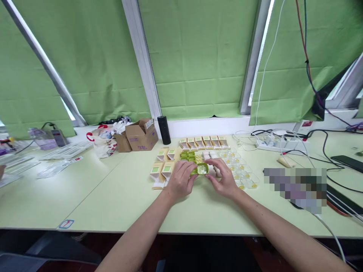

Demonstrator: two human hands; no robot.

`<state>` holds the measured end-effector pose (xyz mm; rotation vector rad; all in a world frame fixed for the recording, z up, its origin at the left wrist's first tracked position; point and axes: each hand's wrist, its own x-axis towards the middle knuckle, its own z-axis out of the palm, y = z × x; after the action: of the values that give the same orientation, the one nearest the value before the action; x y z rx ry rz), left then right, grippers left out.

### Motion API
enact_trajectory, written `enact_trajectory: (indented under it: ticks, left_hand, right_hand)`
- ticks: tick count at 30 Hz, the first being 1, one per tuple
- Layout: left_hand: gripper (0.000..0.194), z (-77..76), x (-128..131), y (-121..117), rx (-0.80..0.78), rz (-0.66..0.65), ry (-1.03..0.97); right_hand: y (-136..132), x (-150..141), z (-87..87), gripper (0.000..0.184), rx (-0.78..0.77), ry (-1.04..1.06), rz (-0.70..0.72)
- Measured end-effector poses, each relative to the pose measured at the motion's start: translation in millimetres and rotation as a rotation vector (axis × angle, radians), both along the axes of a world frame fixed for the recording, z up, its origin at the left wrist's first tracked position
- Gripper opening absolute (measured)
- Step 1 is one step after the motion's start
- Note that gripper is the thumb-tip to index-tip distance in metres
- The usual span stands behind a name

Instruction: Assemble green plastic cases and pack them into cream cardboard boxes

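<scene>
My left hand [180, 178] and my right hand [224, 179] are close together over the table, fingers closed on a small green square container [202, 169]. Its pale inside faces me, with whitish contents too small to name. A second green part shows beside it, against my left fingers; I cannot tell if the two are joined. Just behind my hands are several green containers [188, 155], small yellowish pieces [199, 158] and white pieces [210, 155]. Open cream boxes [155, 170] with green panels lie left of my left hand. Clear plastic cups [236, 166] with yellow spots stand right of my right hand.
A row of cream boxes [204, 142] stands farther back. Behind are a black bottle [164, 130], a cardboard box [141, 136] and a white bag [103, 141]. A power strip [283, 144] with tangled cables and a blurred patch [300, 189] are at right. White trays [66, 150] lie left.
</scene>
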<state>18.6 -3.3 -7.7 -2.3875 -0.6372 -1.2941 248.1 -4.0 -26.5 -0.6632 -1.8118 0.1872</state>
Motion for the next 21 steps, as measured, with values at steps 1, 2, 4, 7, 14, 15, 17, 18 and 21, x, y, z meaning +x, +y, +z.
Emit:
enact_trajectory:
  ticks: [1, 2, 4, 7, 14, 15, 17, 18, 21]
  left_hand:
    - [0.038, 0.2, 0.6, -0.3, 0.003, -0.004, 0.001]
    - [0.039, 0.5, 1.3, -0.6, 0.011, -0.007, 0.006]
    - [0.040, 1.1, 2.7, -1.4, 0.027, -0.011, 0.019]
    - [0.037, 1.9, 3.9, -1.8, 0.029, 0.001, 0.026]
    - [0.033, 2.3, 3.8, 1.4, 0.038, 0.036, 0.033]
    - [0.033, 1.8, 3.8, 1.9, 0.032, 0.037, 0.027]
    - [0.035, 0.2, 3.8, 2.8, 0.002, 0.037, 0.010]
    - [0.035, -0.9, 3.8, 3.4, -0.017, 0.034, -0.005]
    - [0.035, -4.4, 4.2, 5.3, -0.077, 0.009, -0.068]
  right_hand:
    - [-0.2, -0.1, 0.1, 0.042, 0.003, 0.002, 0.003]
    - [-0.2, -0.1, -0.1, 0.041, 0.007, 0.004, 0.005]
    - [0.3, -0.1, -0.9, 0.041, 0.008, 0.008, 0.003]
    - [1.3, -0.3, -3.0, 0.039, -0.004, 0.018, 0.005]
    - [2.2, -2.8, -8.9, 0.037, -0.044, 0.036, 0.019]
    - [2.5, -2.9, -9.8, 0.036, -0.047, 0.035, 0.020]
    - [2.9, -2.5, -11.2, 0.037, -0.066, 0.027, 0.020]
    - [3.0, -2.1, -11.5, 0.038, -0.080, 0.021, 0.021]
    - [2.3, -0.8, -11.1, 0.044, -0.112, -0.012, 0.029]
